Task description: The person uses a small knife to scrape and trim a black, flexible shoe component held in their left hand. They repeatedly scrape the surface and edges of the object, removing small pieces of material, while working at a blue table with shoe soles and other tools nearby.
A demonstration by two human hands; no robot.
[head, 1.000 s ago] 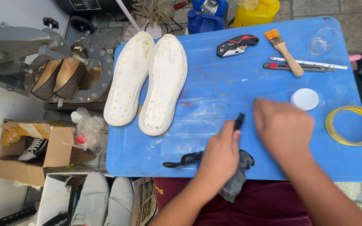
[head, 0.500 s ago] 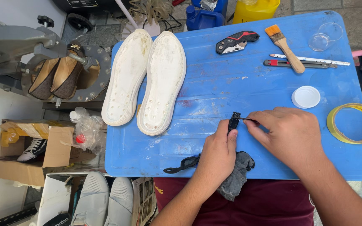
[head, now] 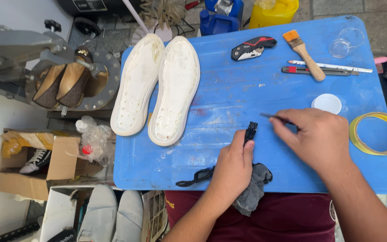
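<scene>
- Head view: small black piece (head: 250, 132) sits just above worktop (head: 229, 85) near front-centre, pinched at its lower end by left hand (head: 233, 163). Left grip closed on it, thumb and fingers wrapped round.
- Right hand (head: 316, 139) just right of piece, grip closed on thin dark tool (head: 272, 116); tip points left toward piece but doesn't touch it, small gap between.
- Black strap (head: 195, 176) trails off left hand's wrist side on worktop; can't tell if it's joined to piece.
- Grey rag (head: 254, 190) lies under/behind left wrist at worktop's front edge.
- Progress, my read: work on piece looks underway, not finished — piece in hand, tool poised beside it, nothing set down as done.
- Two white soles (head: 157, 89) lie side by side at back-left, undersides up, untouched, well apart from hands; nothing fixed to them yet as far as visible.
- Rest of kit idle at back-right: folding knife (head: 252, 47), brush (head: 304, 54), slim cutter (head: 312, 70), white pen (head: 330, 66), clear dish (head: 346, 42).
- White cap (head: 327, 103) near right hand, just behind it; tape roll (head: 378, 133) at right edge.
- Off worktop, left: press (head: 19, 54) w/ brown shoes (head: 61, 85), cardboard box (head: 32, 163) below.
</scene>
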